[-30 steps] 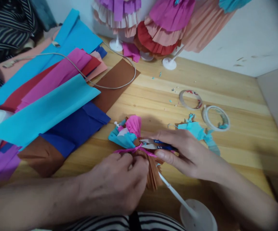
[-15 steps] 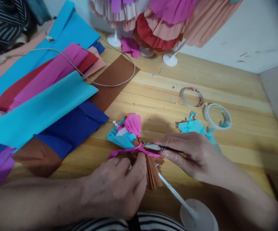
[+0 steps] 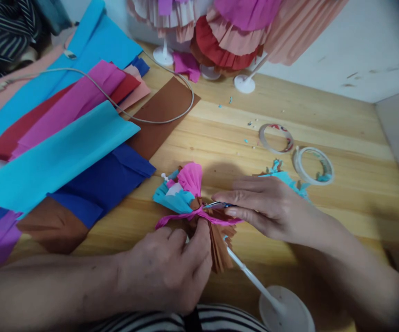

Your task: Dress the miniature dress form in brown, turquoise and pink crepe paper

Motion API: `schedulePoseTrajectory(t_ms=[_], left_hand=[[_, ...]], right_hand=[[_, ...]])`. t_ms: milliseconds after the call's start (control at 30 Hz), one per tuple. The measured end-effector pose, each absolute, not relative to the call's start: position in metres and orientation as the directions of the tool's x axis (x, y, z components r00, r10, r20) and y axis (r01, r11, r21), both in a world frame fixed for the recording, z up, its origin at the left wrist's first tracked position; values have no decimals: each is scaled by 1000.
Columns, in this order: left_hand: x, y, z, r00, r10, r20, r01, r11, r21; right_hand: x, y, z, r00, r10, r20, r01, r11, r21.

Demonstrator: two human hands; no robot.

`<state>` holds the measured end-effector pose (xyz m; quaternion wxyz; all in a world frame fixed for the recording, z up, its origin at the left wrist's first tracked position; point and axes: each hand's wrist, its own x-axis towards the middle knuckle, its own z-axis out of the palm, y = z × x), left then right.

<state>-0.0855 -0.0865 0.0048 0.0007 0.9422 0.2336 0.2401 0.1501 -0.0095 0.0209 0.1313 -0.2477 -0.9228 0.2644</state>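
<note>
A small doll-like figure dressed in crepe paper lies on its stand, with a pink top piece (image 3: 191,179), a turquoise piece (image 3: 173,201) and a pleated brown skirt (image 3: 220,251). A pink paper strip (image 3: 181,216) crosses its waist. My left hand (image 3: 171,267) pinches the brown paper just below the strip. In my right hand (image 3: 268,207), a slim pointed metal tool (image 3: 220,204) is held between thumb and fingers, its tip at the waist. A white stand rod (image 3: 251,276) runs from the skirt to a round base (image 3: 285,309).
Coloured crepe paper sheets (image 3: 61,157) are heaped at left, with a grey cable (image 3: 144,121) across them. Two tape rolls (image 3: 312,166) and turquoise scraps (image 3: 282,177) lie at right. Paper-skirted figures on white stands (image 3: 244,84) line the wall.
My right hand has moved slightly up with the metal tool, which has turned, its tip still at the waist. More of the pink strip's right end shows. My left hand stays in place.
</note>
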Motion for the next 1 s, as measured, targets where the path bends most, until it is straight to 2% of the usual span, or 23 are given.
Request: schedulePoseTrajectory(t_ms=[100,267,400,600,800,1000], left_hand=[[-86,-86,6,771,445,456,441,-889,122],[-85,-86,3,751,446,488,448,-886,120],[-85,-85,-1,731,398,555,439,-896,65],[-89,-82,3,787,330,521,388,-922,-3],[-87,-83,-1,782,330,529,380,-925,16],[-86,-84,-1,767,348,539,404,-915,15]], right_hand=[[150,-12,22,-834,548,63,422,709,-565],[147,-27,23,-769,637,46,460,602,-653],[146,-33,21,-741,671,24,477,552,-684],[145,-32,25,-742,670,-20,508,543,-669],[139,-38,24,-708,705,33,511,544,-665],[135,-55,12,-580,805,124,528,487,-696]])
